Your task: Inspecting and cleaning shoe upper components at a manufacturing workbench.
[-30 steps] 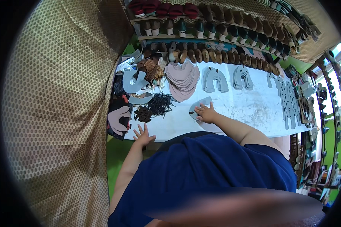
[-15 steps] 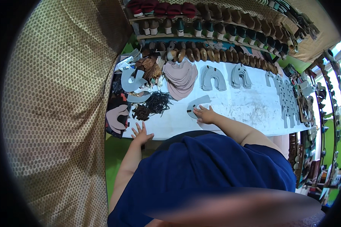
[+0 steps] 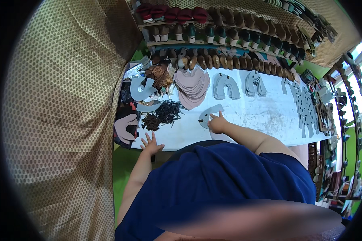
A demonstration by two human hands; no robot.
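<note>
A grey U-shaped cutout (image 3: 205,116) with two small dark strips on it lies flat on the white-covered table (image 3: 177,134). My right hand (image 3: 217,123) rests over the side of this cutout nearest me, its fingers apart and some fingertips hidden. At the table's near left edge, my left hand (image 3: 151,145) has its fingers spread and holds nothing. Just beyond it sit a small dark brown bundle (image 3: 150,122) and a tangle of thin black strips (image 3: 169,112). A pale pink cutout (image 3: 126,127) lies to its left.
Stacks of pink cutouts (image 3: 192,90) and grey arch-shaped cutouts (image 3: 226,86) line the table's far side. More grey pieces (image 3: 305,104) overlap at the right end. Shelves of shoes (image 3: 211,34) stand behind, and a patterned curtain (image 3: 68,120) hangs at left.
My right hand's fingers have shifted across the grey cutout toward its right side, uncovering more of it and a second dark strip. My left hand stays spread at the edge.
</note>
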